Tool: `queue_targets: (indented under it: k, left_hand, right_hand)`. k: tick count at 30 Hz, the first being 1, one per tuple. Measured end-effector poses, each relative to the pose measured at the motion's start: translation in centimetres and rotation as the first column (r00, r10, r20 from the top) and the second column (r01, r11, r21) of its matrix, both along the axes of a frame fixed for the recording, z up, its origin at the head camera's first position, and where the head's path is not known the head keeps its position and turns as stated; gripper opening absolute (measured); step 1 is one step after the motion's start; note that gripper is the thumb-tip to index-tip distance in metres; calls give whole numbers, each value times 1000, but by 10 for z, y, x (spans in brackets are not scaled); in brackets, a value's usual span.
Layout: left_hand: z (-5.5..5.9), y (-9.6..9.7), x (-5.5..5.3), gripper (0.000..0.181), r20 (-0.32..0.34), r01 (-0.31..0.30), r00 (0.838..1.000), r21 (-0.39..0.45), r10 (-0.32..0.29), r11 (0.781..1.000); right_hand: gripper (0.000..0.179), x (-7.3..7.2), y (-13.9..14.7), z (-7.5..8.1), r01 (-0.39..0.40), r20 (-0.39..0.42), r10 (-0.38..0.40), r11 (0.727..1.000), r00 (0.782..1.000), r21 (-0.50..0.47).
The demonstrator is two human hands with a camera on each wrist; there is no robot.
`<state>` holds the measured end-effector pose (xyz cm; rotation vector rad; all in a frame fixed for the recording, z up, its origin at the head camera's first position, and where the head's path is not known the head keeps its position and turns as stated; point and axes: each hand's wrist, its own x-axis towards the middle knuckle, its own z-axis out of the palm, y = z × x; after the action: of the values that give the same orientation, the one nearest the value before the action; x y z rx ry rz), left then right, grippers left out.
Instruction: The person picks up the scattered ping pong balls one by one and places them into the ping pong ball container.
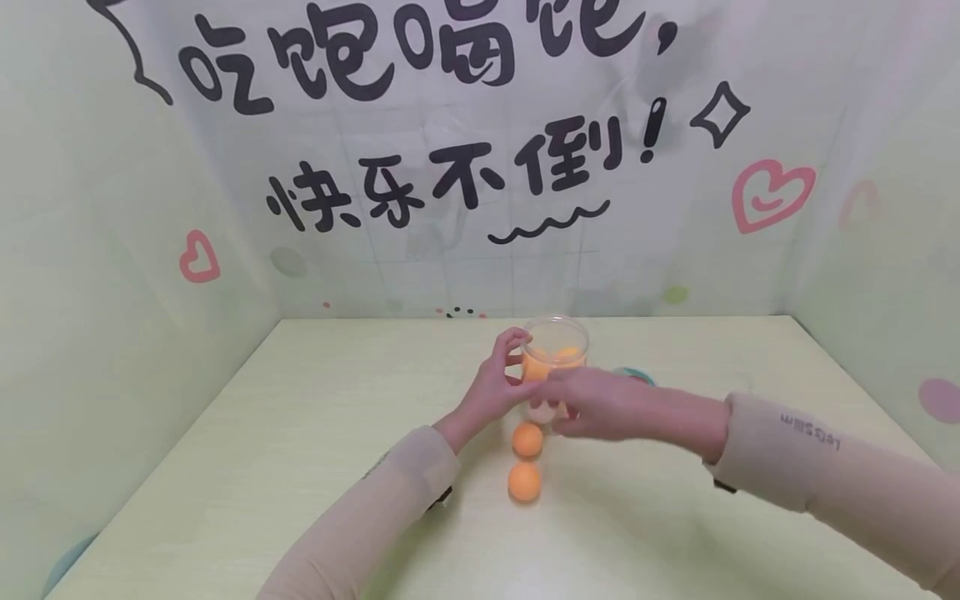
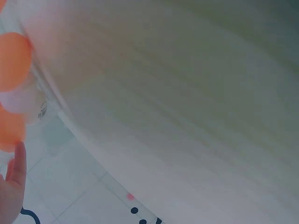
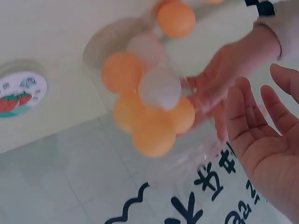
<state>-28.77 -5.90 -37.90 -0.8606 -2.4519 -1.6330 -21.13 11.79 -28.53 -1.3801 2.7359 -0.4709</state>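
A clear plastic jar (image 1: 556, 333) stands near the back of the table with several orange and white ping-pong balls (image 3: 153, 133) inside. My left hand (image 1: 495, 379) holds the jar from its left side, thumb in front and fingers reaching round behind. Close in front of the jar is my right hand (image 1: 596, 402), its fingers loosely bent; in the right wrist view nothing lies in its palm. Two orange ping-pong balls, a far one (image 1: 527, 439) and a near one (image 1: 524, 482), lie in a line on the table just this side of the jar.
Right of the jar lies a round lid (image 3: 23, 93) with a strawberry picture, mostly behind my right hand in the head view. The pale table (image 1: 262, 467) ends at a white printed backdrop (image 1: 420, 275), with more sheeting at both sides.
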Motion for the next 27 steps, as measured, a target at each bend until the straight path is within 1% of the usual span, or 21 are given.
queue_targets:
  k: [3,6,10,13,16,19,22,27]
  left_hand:
    - [1,0,0,65,11,-3,1000,-10,3,1000]
    - [1,1,1,67,20,-6,1000,-11,6,1000]
    - [1,1,1,68,23,-6,1000,-6,6,1000]
    - [1,2,1,69,15,-5,1000,-1,5,1000]
    - [0,2,0,71,2,-6,1000,-1,6,1000]
    - [0,2,-1,71,-6,-8,1000,-3,8,1000]
    - [-1,2,-1,70,-6,-7,1000,-2,7,1000]
    - [-1,1,-1,69,-2,-5,1000,-1,5,1000]
  right_hand:
    - [25,9,-4,-22,-57,3,57,998,998,22]
    - [27,13,-6,-42,-100,-6,101,995,995,9]
    - [28,15,-10,-63,-131,-22,131,991,991,-16]
    - [27,16,-13,-75,-134,-74,133,991,988,-18]
    - [26,17,-17,-84,-131,-150,131,991,980,11]
    - [26,17,-20,-89,-124,-179,131,991,975,46]
    - [28,17,-23,-91,-128,-157,135,990,978,59]
    - [31,20,-26,-93,-136,-64,141,988,988,73]
